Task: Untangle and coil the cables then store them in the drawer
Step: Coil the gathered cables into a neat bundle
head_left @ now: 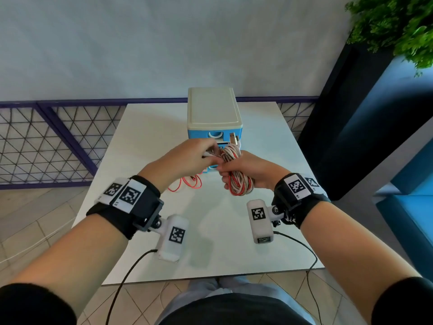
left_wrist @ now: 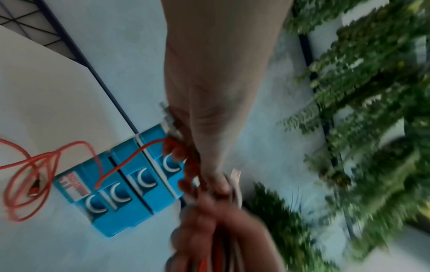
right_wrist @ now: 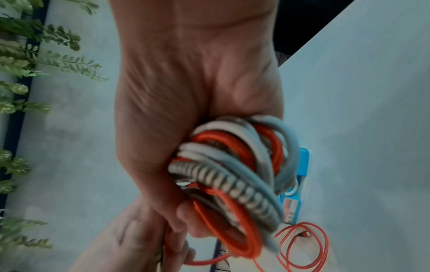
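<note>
Trouble is brewing overhead: our right hand (head_left: 248, 171) is clutching the cable bundle (head_left: 236, 177) while our left hand (head_left: 187, 158) is pinching one strand. Leftward, the red cable (left_wrist: 32, 165) is trailing over the worktop (left_wrist: 46, 88), risking snagging. Rightward, loops are bulging, threatening slipping.

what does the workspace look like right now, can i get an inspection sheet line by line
surface: white table, mostly bare.
job's things: blue drawer unit with cream top at the table's far side, drawers look shut; cable bundle of red, white and braided strands.
clutter: nothing seen.
grippers: right hand grips the cable bundle; left hand pinches a strand beside it.
cables: loose red cable lies on the table in front of the drawer unit; a USB plug sticks up from the bundle.
surroundings: pale wall, purple mesh fence, green plant, tiled floor.
</note>
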Tool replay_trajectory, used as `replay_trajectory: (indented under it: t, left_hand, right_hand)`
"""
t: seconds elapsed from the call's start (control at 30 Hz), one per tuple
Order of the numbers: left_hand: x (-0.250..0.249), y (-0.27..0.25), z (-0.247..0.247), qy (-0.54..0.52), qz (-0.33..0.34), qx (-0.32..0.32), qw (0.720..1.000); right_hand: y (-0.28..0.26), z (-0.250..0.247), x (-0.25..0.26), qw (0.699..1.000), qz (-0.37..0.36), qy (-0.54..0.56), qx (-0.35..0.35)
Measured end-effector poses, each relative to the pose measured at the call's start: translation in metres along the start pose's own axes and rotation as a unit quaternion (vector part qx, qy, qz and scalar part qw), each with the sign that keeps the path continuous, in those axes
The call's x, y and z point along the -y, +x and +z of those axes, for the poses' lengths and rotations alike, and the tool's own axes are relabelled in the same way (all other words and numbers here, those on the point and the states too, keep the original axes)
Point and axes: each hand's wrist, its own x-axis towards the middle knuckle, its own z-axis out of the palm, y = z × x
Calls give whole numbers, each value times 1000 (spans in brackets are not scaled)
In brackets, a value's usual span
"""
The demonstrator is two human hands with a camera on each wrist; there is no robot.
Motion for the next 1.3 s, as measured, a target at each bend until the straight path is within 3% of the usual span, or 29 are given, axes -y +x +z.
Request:
replay_trajectory:
  t: [0.07,0.17,0.23,0.33,0.5,0.63,0.77,0.97,1.1,1.2,1.3]
  left_hand:
    - [-2,1,-10,-153,-86,70,982]
    - [5,0,-18,-375,-173,117,903]
    - [13,-1,-16,-450,-196,109,864]
    - [20,-4,-6,-478,-211,84,848]
    - [19,-10,9,-479,-183,8,859]
    - [12,-10,24,-418,-159,-86,890]
    - [-4,-15,30,-388,-134,-153,899]
    - [-41,-23,46,-277,-54,-240,929]
    - [-51,-23,49,-241,-22,-219,945]
    - [-48,-23,46,-236,7,-127,963]
    - [-44,-22,41,-262,21,-70,962]
  right_hand:
    - [1,-2,-5,1000,3,22,-7]
    - [1,-6,-11,996,6,82,-14]
    - [1,-8,-13,994,6,110,-25]
    - [2,-10,-15,990,8,135,-38]
    - [6,-7,-18,981,14,176,-77]
    - [10,-3,-21,973,15,206,-105]
    - [13,2,-22,972,9,184,-147]
    - [14,15,-12,981,-19,180,-69]
    - [4,13,-8,969,-41,242,-30]
    - [0,7,-6,971,-54,232,-28]
    - [-1,6,-2,970,-70,233,-29]
